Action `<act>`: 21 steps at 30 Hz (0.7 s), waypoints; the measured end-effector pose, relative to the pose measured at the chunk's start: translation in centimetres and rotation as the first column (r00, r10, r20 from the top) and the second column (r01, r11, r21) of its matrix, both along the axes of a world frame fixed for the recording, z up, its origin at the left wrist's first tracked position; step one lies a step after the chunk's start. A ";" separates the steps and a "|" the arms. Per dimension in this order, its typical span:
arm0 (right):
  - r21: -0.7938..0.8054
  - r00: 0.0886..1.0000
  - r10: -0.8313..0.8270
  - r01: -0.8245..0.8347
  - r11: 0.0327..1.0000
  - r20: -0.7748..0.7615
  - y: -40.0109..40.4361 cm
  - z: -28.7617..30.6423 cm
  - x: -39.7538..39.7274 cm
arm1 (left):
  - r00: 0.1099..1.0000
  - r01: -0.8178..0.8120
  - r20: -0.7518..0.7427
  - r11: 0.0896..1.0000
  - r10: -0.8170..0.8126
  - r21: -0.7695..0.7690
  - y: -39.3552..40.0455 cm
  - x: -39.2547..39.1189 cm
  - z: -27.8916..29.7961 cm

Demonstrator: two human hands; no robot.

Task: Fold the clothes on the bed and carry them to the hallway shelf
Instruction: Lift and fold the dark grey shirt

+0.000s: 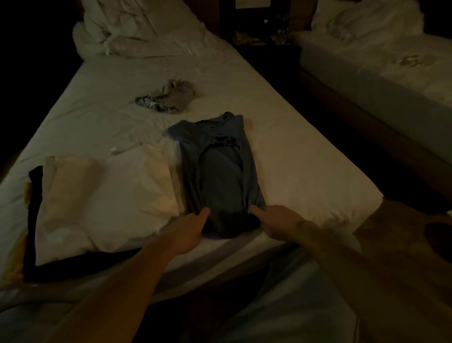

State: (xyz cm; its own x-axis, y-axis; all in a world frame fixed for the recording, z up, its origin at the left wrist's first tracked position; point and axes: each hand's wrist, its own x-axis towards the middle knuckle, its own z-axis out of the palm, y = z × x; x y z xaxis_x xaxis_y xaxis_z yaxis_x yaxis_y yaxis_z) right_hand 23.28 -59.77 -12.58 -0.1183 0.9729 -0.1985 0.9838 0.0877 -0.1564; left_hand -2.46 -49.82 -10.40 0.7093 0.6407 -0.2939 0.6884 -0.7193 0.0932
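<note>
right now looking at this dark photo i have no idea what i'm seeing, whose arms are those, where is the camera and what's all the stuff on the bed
There is no machine here. The camera is worn on a person's head and looks forward and down, so the two bare arms reaching in from the bottom are that person's own.

The left hand and the right hand each grip a near corner of a blue shirt, which lies lengthwise on the bed with its sides already folded in.

Left of the shirt is a white pillow lying on a dark cloth. Farther up the bed is a small crumpled grey garment, not yet folded, and a bunched white duvet at the head end. A second bed stands to the right.
</note>
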 end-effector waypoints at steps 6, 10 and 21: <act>0.290 0.851 -0.215 0.385 0.876 -0.479 4.1 4.0 1.2 | 0.822 -0.247 0.496 0.960 0.280 -0.132 3.2 1.8 4.0; 0.347 0.763 -0.256 0.529 0.774 -0.593 9.7 7.7 2.1 | 0.720 -0.254 0.615 0.947 0.322 -0.199 8.7 2.6 7.0; 0.322 0.675 -0.357 0.665 0.674 -0.646 28.6 8.0 7.9 | 0.429 -0.492 0.696 0.795 0.575 -0.354 28.4 5.9 7.8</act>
